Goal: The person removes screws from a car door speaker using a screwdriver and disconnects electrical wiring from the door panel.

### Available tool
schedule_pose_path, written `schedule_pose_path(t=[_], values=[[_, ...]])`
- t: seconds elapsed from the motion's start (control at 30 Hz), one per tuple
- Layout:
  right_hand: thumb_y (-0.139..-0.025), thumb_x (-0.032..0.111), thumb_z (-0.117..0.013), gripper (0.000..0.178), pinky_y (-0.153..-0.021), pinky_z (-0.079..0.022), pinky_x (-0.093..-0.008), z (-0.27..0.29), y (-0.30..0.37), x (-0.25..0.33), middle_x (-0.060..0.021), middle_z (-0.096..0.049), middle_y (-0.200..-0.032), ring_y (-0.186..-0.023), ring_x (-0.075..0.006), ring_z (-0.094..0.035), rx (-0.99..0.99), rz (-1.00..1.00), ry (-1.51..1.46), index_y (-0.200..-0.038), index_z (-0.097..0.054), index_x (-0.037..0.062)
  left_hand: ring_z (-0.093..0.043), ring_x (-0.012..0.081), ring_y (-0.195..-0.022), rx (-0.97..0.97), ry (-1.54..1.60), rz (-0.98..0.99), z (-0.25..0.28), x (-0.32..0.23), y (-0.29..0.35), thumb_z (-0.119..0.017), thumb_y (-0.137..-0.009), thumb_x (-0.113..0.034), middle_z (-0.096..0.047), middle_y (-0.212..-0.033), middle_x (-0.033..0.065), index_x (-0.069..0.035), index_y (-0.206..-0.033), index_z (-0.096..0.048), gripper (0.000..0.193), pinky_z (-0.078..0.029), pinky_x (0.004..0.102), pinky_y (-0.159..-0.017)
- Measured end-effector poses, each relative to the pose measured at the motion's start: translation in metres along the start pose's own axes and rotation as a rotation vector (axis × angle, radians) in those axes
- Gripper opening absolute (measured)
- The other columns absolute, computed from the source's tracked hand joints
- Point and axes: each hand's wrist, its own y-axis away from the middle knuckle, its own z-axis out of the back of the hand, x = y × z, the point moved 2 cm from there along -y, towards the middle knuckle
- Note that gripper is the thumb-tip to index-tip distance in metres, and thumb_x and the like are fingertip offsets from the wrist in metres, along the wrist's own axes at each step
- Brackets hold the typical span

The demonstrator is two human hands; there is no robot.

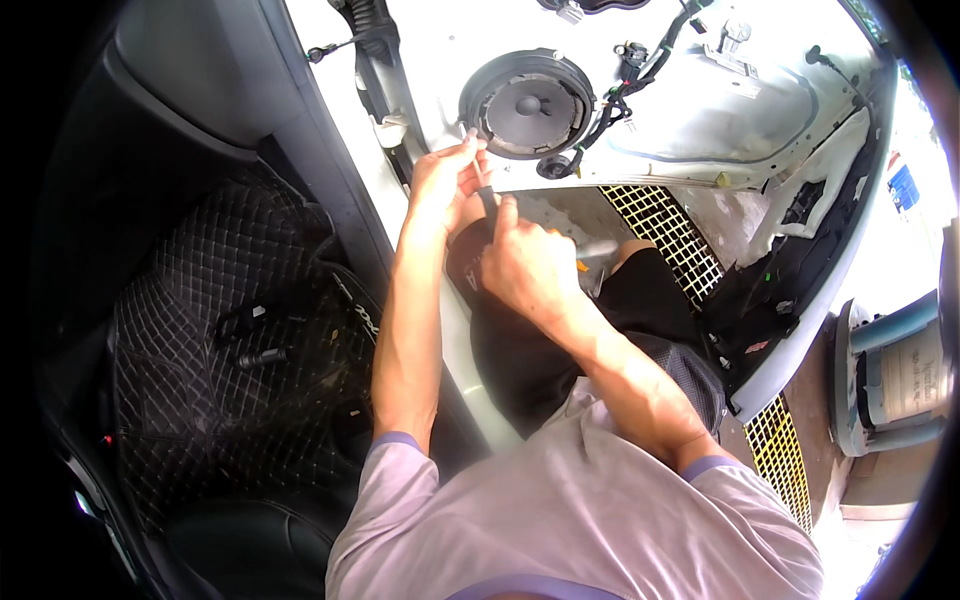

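Observation:
A round black speaker point(527, 108) sits in the bare white door panel point(440, 70) in front of me. Close to its lower left rim, my left hand point(445, 185) has its fingers pinched together; what lies between the fingertips is too small to tell. My right hand point(530, 262) wraps round the dark handle of what looks like a screwdriver point(487, 197), index finger along it. The thin shaft runs up beside my left fingers towards the speaker's rim, where its tip is hidden.
A wiring harness point(620, 92) hangs right of the speaker. Past my knees, a removed door trim point(790, 265) leans beside a yellow floor grating point(668, 235). To the left lies a quilted black car floor mat point(190, 330) with a small black cylinder point(262, 357). A blue-grey stool-like object point(890, 375) stands far right.

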Motion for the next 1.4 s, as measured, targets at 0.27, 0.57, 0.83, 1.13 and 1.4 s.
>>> schedule_pose_path(t=[0.27,0.57,0.83,1.13,1.4], values=[[-0.080,0.013,-0.059,0.046,-0.054,-0.048,-0.0325,0.006,-0.001,-0.001,-0.0093,-0.062,-0.076,-0.052,-0.0204,-0.056,0.014,0.052,-0.084,-0.121,-0.052,-0.0073,-0.065,0.0157,-0.076,0.021,0.035,0.015,-0.013,-0.006,0.009,-0.065,-0.092,-0.023,-0.066,-0.086,0.0075,0.004,-0.101,-0.065,0.028,-0.055,0.0269,-0.072],[-0.080,0.004,-0.057,0.044,-0.043,-0.030,-0.0238,-0.009,0.001,-0.003,0.0012,-0.043,-0.061,-0.041,-0.0086,-0.035,0.136,-0.217,-0.851,-0.123,-0.052,-0.0019,-0.065,0.0181,-0.071,0.030,0.048,0.022,-0.007,-0.006,0.006,-0.067,-0.090,-0.022,-0.064,-0.080,0.0082,0.004,-0.094,-0.065,0.027,-0.058,0.0294,-0.068],[-0.076,0.019,-0.065,0.061,-0.064,-0.053,-0.0338,-0.010,0.001,0.007,-0.0128,-0.066,-0.079,-0.059,-0.0252,-0.063,-0.107,0.208,0.710,-0.128,-0.047,-0.0063,-0.064,0.0149,-0.073,0.028,0.053,0.035,-0.003,-0.008,0.008,-0.068,-0.090,-0.024,-0.065,-0.081,0.0070,0.004,-0.097,-0.066,0.029,-0.055,0.0275,-0.069],[-0.083,0.001,-0.052,0.020,-0.041,-0.024,-0.0234,-0.004,-0.003,0.006,0.0028,-0.038,-0.060,-0.040,-0.0058,-0.029,0.037,-0.190,-0.677,-0.102,-0.057,0.0000,-0.066,0.0213,-0.082,0.233,0.033,0.125,-0.005,-0.022,0.024,-0.060,-0.093,-0.017,-0.065,-0.090,0.0115,0.005,-0.104,-0.061,0.025,-0.056,0.0331,-0.076],[-0.074,0.021,-0.066,0.047,-0.066,-0.053,-0.0404,-0.017,-0.003,0.010,-0.0186,-0.066,-0.076,-0.068,-0.0363,-0.067,-0.076,0.047,0.712,-0.109,-0.053,-0.0086,-0.066,0.0227,-0.083,0.190,0.139,0.179,0.009,-0.005,0.015,-0.059,-0.089,-0.004,-0.066,-0.089,0.0118,0.006,-0.104,-0.063,0.018,-0.054,0.0344,-0.079]])
